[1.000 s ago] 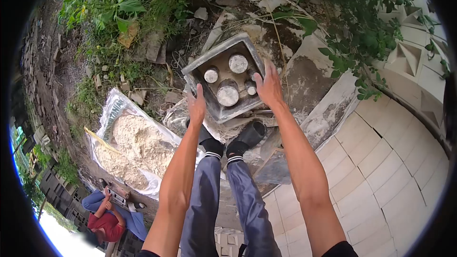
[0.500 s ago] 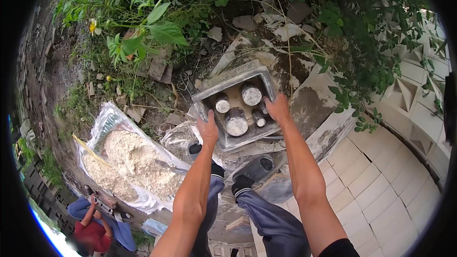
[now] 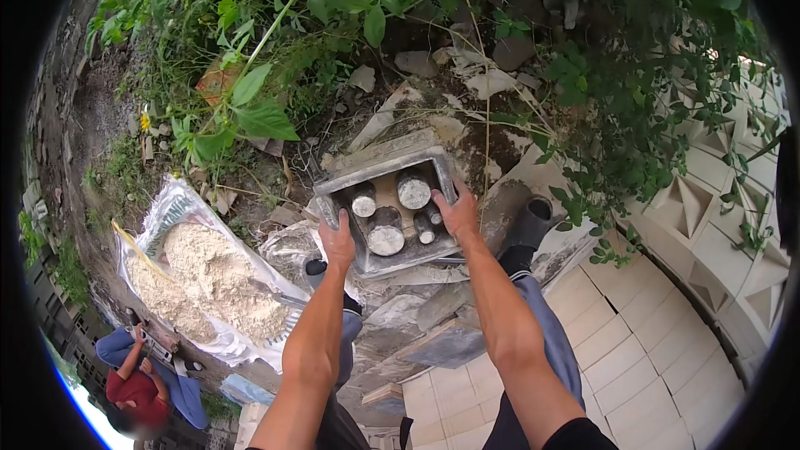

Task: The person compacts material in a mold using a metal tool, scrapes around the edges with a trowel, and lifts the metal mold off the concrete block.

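Note:
Between my two hands is a grey rectangular mould frame, tilted a little in view. Inside it stand several round cylinders of different widths with whitish, dusty tops, such as the wide cylinder and another wide cylinder. My left hand grips the left side wall, its thumb over the rim. On the right side wall my right hand has the same hold, thumb inside the edge. The fingers beneath are mostly hidden. Some sandy material shows at the bottom among the cylinders.
A pale powder heap lies on a white sack to the left, a tool handle resting at it. My shoe stands right of the mould. Patterned blocks line the right side. Plants overhang the rubble. A person sits lower left.
My right foot has moved out to the right, beside the mould. The view has shifted, so the mould and hands appear further left. Both hands keep their hold.

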Demonstrator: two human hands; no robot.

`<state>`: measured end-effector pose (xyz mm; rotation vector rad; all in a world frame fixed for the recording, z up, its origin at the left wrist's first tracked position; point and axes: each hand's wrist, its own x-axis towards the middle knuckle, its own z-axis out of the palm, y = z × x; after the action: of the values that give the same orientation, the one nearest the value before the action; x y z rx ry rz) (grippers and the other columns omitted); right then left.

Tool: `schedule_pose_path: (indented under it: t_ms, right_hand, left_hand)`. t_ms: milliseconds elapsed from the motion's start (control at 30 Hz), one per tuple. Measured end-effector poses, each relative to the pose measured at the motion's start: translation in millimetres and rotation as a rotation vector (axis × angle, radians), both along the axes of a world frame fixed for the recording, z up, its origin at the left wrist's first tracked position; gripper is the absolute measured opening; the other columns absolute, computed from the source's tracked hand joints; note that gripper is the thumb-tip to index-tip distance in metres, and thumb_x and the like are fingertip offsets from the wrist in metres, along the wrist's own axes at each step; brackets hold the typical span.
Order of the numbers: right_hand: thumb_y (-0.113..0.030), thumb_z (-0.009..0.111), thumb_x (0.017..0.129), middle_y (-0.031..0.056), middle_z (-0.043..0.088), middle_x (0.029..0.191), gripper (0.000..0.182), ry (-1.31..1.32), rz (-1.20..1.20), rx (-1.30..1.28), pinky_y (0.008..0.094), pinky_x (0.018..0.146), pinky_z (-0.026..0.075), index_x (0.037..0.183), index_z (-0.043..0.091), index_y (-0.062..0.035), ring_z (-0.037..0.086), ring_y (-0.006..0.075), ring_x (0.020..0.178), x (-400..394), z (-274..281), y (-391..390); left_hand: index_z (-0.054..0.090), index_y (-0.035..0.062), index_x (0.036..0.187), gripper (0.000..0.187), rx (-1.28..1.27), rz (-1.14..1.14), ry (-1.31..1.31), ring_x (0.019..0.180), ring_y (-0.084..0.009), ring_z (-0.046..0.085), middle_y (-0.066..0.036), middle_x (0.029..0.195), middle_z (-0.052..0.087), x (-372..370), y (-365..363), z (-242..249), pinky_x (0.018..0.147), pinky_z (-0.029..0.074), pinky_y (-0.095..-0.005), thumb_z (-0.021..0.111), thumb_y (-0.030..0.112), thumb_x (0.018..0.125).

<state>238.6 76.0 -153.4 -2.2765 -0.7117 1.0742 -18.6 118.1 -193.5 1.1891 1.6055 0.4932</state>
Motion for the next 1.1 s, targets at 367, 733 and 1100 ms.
schedule_pose_path:
  t_ms: [367, 733, 1100]
  right_hand:
    - [-0.020, 0.066, 0.078, 0.0231, 0.055, 0.123, 0.062, 0.117, 0.050, -0.023, 0.0353, 0.098, 0.040, 0.133, 0.044, -0.0013, 0.053, 0.0339, 0.115, 3.4, -0.2, 0.7]
    - [-0.018, 0.064, 0.078, 0.0202, 0.058, 0.120, 0.060, 0.182, 0.039, -0.027, 0.0340, 0.095, 0.041, 0.134, 0.045, -0.0077, 0.056, 0.0315, 0.111, 5.5, -9.6, -8.8]
    - [-0.019, 0.065, 0.072, 0.0181, 0.064, 0.105, 0.054, 0.020, 0.052, 0.147, 0.0351, 0.086, 0.044, 0.123, 0.054, -0.0026, 0.061, 0.0286, 0.095, 4.5, -28.7, -15.6]
  left_hand:
    - [0.045, -0.0112, 0.122, 0.051, 0.021, 0.054, 0.040, 0.103, -0.0348, 0.056, -0.026, 0.110, 0.058, 15.3, 15.5, 29.6, 0.092, 0.039, -0.0367, 0.057, 0.025, 0.088]
    - [0.038, -0.0154, 0.129, 0.070, -0.014, 0.099, 0.103, 0.114, -0.0388, 0.050, -0.030, 0.123, 0.051, 4.1, 3.9, 8.0, 0.100, 0.035, -0.0377, 0.061, 0.034, 0.085]
    - [0.052, -0.0065, 0.116, 0.053, 0.121, 0.132, 0.008, 0.097, -0.0367, 0.058, -0.024, 0.104, 0.061, 3.7, 2.6, 7.2, 0.089, 0.042, -0.0392, 0.060, 0.033, 0.083]
